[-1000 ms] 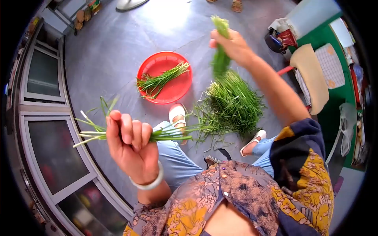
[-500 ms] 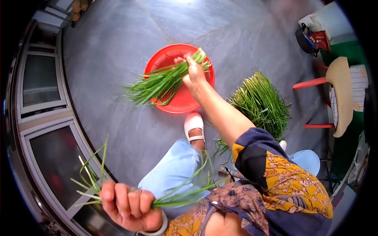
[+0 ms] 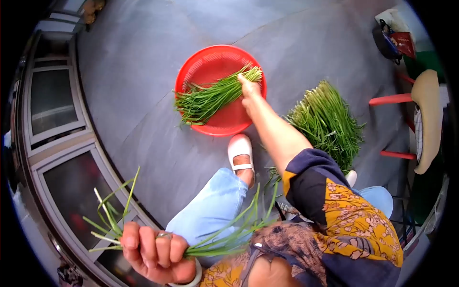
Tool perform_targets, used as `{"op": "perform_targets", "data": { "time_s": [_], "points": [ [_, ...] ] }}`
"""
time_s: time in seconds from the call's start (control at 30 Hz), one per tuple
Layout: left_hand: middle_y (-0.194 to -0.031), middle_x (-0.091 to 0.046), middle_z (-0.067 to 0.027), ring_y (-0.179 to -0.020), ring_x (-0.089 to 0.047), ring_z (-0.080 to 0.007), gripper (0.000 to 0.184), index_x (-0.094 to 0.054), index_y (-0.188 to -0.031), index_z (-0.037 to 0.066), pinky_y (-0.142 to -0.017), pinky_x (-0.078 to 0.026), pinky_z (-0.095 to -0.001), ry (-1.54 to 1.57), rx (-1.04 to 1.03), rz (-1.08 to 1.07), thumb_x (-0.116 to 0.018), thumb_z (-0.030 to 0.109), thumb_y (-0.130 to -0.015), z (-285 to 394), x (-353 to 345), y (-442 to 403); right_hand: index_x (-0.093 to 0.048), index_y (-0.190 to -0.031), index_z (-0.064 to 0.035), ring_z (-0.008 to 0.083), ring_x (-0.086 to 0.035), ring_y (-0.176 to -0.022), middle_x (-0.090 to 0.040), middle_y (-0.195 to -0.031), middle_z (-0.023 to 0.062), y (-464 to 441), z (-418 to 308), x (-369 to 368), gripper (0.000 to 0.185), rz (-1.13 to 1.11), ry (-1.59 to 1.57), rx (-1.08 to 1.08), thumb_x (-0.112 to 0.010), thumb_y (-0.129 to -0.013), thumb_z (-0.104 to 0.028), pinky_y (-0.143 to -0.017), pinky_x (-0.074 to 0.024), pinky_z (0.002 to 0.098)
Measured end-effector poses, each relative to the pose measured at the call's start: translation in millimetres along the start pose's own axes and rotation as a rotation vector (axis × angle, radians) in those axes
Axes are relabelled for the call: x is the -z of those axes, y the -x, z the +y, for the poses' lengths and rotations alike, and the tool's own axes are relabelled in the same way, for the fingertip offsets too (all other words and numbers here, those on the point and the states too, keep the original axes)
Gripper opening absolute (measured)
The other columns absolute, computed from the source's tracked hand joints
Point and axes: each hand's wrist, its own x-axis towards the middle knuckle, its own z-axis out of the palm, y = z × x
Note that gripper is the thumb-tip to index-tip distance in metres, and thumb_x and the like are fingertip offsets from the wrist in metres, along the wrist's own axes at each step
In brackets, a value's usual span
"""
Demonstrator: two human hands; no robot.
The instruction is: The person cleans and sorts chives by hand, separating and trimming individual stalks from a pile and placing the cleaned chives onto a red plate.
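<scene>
Closed in a fist, my left hand (image 3: 155, 251) grips a few long green stalks (image 3: 224, 239), whose ends stick out on both sides. My right hand (image 3: 249, 89) reaches into a red plastic basket (image 3: 220, 125) on the floor. Its fingers are at the pale ends of a bundle of green stalks (image 3: 210, 99) that lies across the basket. Some fingers are hidden, so how firmly they hold is unclear. A larger pile of green stalks (image 3: 330, 124) rests on the floor to the right of my right forearm.
A red-legged chair (image 3: 426, 119) stands at the right, with a dark bag (image 3: 386, 43) beyond it. Glass-panelled cabinet doors (image 3: 55, 103) line the left side. My white shoe (image 3: 239, 148) is just below the basket.
My right hand has carried a bundle from above the floor pile to the basket, where it now lies lower, with the other stalks. My left hand has kept its stalks and sits lower in view.
</scene>
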Motion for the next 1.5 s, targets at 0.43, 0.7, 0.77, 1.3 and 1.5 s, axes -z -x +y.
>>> {"op": "perform_targets", "data": {
  "time_s": [0.43, 0.7, 0.77, 1.3, 1.5],
  "points": [
    [-0.064, -0.045, 0.0000, -0.044, -0.031, -0.0069, 0.034, -0.049, -0.106, 0.005, -0.046, -0.027, -0.0242, -0.197, 0.307, -0.249, -0.032, 0.036, -0.105, 16, -43, -7, -0.055, -0.115, -0.0011, 0.0266, -0.067, -0.090, -0.065, -0.104, 0.0163, 74, -50, 105, 0.030, -0.361, 0.338, -0.090, -0.059, -0.092, -0.021, -0.073, -0.0553, 0.0371],
    [-0.052, -0.046, -0.0005, -0.039, -0.029, -0.0043, 0.048, -0.056, -0.106, -0.008, -0.042, -0.026, -0.0208, -0.456, 0.464, -0.302, -0.032, 0.034, -0.103, -9, -76, 5, -0.066, -0.085, -0.0042, 0.0093, -0.060, -0.071, -0.066, -0.083, 0.0036, 239, -202, 193, 0.038, -0.528, 0.662, 0.526, -0.059, -0.093, -0.040, -0.061, -0.0464, 0.0228],
    [-0.054, -0.045, 0.0002, -0.042, -0.029, -0.0041, 0.044, -0.058, -0.105, -0.009, -0.044, -0.028, -0.0206, -0.478, 0.562, -0.461, -0.035, 0.028, -0.101, -24, -79, 4, -0.066, -0.103, -0.0037, 0.0063, -0.061, -0.082, -0.068, -0.094, 0.0042, 306, -226, 194, 0.032, -0.597, 0.748, 0.675, -0.055, -0.097, -0.033, -0.060, -0.0426, 0.0189],
    [-0.080, -0.057, -0.0034, -0.056, -0.040, -0.0085, 0.033, -0.058, -0.121, 0.001, -0.051, -0.032, -0.0228, -0.608, 1.313, -0.658, -0.049, 0.010, -0.091, -201, -73, -30, -0.063, -0.094, -0.0020, 0.0046, -0.049, -0.058, -0.055, -0.069, -0.0020, 335, -197, 315, 0.017, -0.593, 0.500, 0.456, -0.057, -0.096, -0.018, -0.051, -0.0391, 0.0213],
    [-0.090, -0.064, -0.0059, -0.066, -0.054, -0.0135, 0.033, -0.057, -0.123, 0.002, -0.058, -0.041, -0.0258, -0.552, 1.293, -0.735, -0.052, 0.009, -0.091, -209, -74, -42, -0.064, -0.098, -0.0013, 0.0062, -0.052, -0.060, -0.058, -0.074, 0.0004, 329, -196, 322, 0.019, -0.580, 0.222, 0.313, -0.060, -0.093, -0.019, -0.050, -0.0422, 0.0215]
  ]
}}
